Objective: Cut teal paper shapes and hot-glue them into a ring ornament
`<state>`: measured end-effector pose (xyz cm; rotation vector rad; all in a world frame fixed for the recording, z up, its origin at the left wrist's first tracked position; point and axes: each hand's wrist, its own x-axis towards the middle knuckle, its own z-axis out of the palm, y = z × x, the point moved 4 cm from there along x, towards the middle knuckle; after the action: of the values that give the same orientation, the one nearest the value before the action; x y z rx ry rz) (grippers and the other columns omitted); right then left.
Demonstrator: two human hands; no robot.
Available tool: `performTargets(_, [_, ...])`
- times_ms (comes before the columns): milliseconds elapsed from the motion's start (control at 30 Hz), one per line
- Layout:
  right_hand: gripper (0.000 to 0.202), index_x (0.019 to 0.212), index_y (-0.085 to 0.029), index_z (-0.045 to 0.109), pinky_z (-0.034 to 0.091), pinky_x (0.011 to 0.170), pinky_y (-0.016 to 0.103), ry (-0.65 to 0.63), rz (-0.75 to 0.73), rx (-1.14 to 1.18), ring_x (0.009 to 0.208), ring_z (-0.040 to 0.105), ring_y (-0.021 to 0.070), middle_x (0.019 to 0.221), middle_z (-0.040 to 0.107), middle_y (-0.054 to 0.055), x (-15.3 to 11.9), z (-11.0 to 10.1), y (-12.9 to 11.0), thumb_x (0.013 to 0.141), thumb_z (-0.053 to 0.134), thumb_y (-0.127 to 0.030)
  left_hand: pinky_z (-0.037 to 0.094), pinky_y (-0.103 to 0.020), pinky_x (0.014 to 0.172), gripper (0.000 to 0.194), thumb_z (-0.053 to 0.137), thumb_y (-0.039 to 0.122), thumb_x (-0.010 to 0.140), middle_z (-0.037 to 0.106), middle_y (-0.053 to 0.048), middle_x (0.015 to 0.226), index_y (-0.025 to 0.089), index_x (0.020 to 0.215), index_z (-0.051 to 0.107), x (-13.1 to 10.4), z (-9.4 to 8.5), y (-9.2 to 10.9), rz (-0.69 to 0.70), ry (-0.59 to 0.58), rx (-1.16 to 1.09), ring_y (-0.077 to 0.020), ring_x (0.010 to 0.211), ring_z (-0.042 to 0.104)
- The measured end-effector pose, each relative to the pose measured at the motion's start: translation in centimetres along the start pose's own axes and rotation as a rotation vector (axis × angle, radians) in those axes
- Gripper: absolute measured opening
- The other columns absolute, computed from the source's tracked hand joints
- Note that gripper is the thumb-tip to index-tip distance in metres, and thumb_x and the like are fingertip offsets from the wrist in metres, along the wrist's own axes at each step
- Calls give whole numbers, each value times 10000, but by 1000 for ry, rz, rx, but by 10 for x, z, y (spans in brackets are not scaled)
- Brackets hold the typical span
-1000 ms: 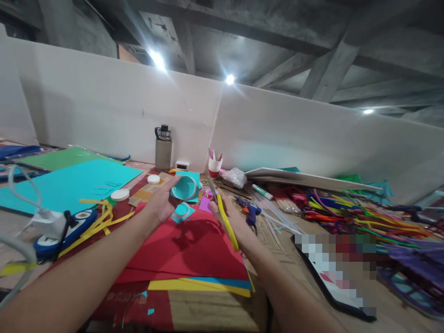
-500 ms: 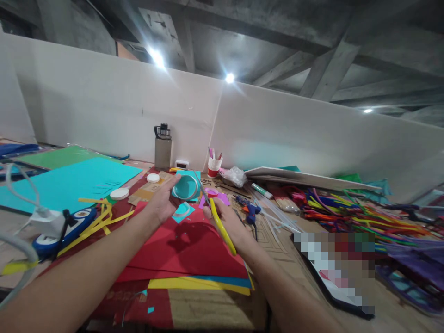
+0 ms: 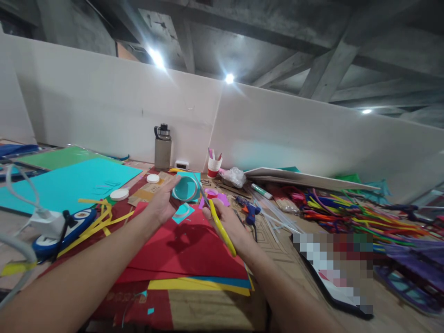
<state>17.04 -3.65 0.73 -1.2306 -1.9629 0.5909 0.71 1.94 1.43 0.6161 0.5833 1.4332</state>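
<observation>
My left hand [image 3: 165, 203] is closed on a round cup-like piece [image 3: 185, 188], turquoise inside with a pale rim. Yellow-handled scissors [image 3: 219, 225] are in my right hand [image 3: 225, 219], their blades pointing up and left beside the rim of the round piece. Beneath both hands lies red paper [image 3: 194, 247], over yellow and blue sheets. On its far part rests a small turquoise piece [image 3: 183, 212] with a white ring on it. A purple piece of paper [image 3: 222, 200] with a pink ring lies just beyond my right hand.
A bottle [image 3: 163, 150] and a cup of pens [image 3: 214, 166] stand near the white wall. Yellow strips [image 3: 100, 224] and a large turquoise sheet [image 3: 76, 182] lie left. Toward the right are a blue glue gun [image 3: 251, 212], pipe cleaners [image 3: 347, 212] and a blurred-out tablet-like object [image 3: 333, 273].
The scissors' blades have shifted very slightly beside the round piece. Both hands keep their hold and have barely moved.
</observation>
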Motion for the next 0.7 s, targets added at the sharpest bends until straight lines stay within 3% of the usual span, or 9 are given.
performTargets(433, [342,880,-182,544,293,544,223,-22,21,21,610,394,114,675,447,-28,3,3,4,856,440,-507,560,-302,571,103,619,195,772,696,-61,756,120,841,635,5,-6,-2,-20,29,-1,-167,616,645])
performTargets(700, [333,824,-179,560,304,538,219,1,5,40,616,430,112,704,501,-11,3,3,5,844,469,-499,556,-281,564,97,592,170,791,692,-53,721,114,856,637,3,-4,0,-19,19,13,-153,585,639])
